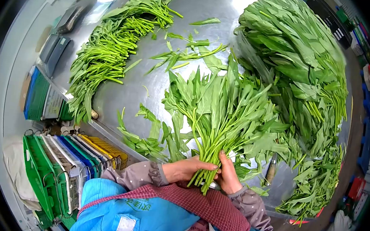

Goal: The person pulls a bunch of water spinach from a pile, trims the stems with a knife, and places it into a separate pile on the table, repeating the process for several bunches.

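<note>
A bunch of water spinach [213, 118] with long arrow-shaped leaves stands in front of my body, its leaves pointing away from me over the metal table [120, 99]. My left hand [185, 169] wraps round the stems from the left, its thumb lying across them. From the other side my right hand [229, 174] closes on the same stems with its thumb raised along them; its fingers are partly hidden behind. Cut stem ends stick out below both hands. To the right of my right hand lies a knife [271, 170] with a wooden handle.
Tied-looking bundles of greens [111, 52] line the table's left side. A large heap of water spinach [295, 59] fills the right. Loose leaves [190, 54] are scattered between. Green, blue and yellow crates [43, 173] stand at lower left, beside grey scales [54, 51].
</note>
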The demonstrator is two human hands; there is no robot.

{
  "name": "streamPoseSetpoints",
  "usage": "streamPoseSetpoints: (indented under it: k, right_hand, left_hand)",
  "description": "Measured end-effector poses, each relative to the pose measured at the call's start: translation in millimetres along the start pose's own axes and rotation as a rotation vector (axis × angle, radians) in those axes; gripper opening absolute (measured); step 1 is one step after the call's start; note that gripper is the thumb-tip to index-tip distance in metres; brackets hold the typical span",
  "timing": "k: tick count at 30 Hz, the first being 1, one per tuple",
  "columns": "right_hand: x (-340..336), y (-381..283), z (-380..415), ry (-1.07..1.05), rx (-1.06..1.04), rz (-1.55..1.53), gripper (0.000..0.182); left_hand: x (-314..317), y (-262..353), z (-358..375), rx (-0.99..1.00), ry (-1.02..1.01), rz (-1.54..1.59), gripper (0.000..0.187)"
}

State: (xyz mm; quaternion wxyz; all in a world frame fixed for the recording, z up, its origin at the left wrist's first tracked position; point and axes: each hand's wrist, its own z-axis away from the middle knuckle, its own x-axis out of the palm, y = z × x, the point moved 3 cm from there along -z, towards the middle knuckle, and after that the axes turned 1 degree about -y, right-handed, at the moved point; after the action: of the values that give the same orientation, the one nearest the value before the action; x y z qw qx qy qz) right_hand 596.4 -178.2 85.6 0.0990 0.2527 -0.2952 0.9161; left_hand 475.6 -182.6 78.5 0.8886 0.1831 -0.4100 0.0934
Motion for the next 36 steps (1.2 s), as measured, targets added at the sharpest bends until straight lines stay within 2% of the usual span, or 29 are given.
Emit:
streamPoseSetpoints:
  k: [6, 9, 10, 11, 13, 14, 15, 17, 18, 19, 22, 29, 31, 32, 34, 35, 36]
  right_hand:
    - [-1, 0, 1, 0.069, -0.030, 0.037, 0.039]
    - [-14, 4, 3, -0.026, 0.008, 0.180, 0.039]
    - [-16, 0, 6, -0.063, -0.109, 0.434, 0.040]
    - [-22, -5, 10, -0.067, -0.106, 0.438, 0.040]
    - [-2, -48, 37, -0.025, -0.158, 1.417, 0.039]
    - [12, -62, 47, 0.113, -0.358, 1.543, 0.036]
    - [27, -79, 52, 0.201, -0.337, 1.442, 0.029]
    - [46, -88, 45, 0.253, -0.678, 1.318, 0.022]
    - [58, -90, 37, 0.257, -0.820, 1.301, 0.020]
    - [70, -91, 28, 0.258, -0.962, 1.279, 0.020]
    - [78, -80, 1, 0.293, -0.978, 1.422, 0.020]
    - [74, -70, 9, 0.346, -1.055, 1.563, 0.015]
    - [71, -66, 21, 0.101, -0.980, 1.645, 0.017]
    - [65, -66, 28, 0.079, -1.005, 1.587, 0.017]
    - [46, -81, 52, 0.093, -1.095, 1.396, 0.014]
    - [47, -96, 76, 0.435, -1.538, 1.478, 0.009]
    - [25, -101, 80, 0.329, -1.388, 0.625, 0.004]
  left_hand:
    - [8, 5, 3, 0.047, 0.031, -0.093, 0.027]
    - [15, 11, 8, 0.136, 0.056, -0.209, 0.026]
    - [18, 14, 11, 0.148, 0.053, -0.206, 0.025]
    - [16, 13, 10, 0.151, 0.056, -0.203, 0.025]
    - [13, 13, 7, 0.315, 0.152, -0.305, 0.025]
    - [11, 15, 6, 0.289, 0.160, -0.375, 0.025]
    - [11, 15, 5, 0.288, 0.160, -0.373, 0.025]
    - [15, 16, 1, 0.316, 0.144, -0.378, 0.026]
    - [19, 15, 3, 0.403, 0.236, -0.415, 0.030]
    - [17, 11, -1, 0.405, 0.234, -0.417, 0.030]
    - [13, 10, -4, 0.553, 0.285, -0.592, 0.031]
    - [2, 2, -8, 0.531, 0.277, -0.576, 0.019]
    - [7, 9, -1, 0.429, 0.183, -0.463, 0.014]
    - [11, 12, 2, 0.396, 0.254, -0.397, 0.016]
    - [9, 15, 5, 0.331, 0.203, -0.362, 0.022]
    - [9, 14, 5, 0.267, 0.160, -0.322, 0.028]
    - [8, 13, 6, 0.273, 0.191, -0.350, 0.029]
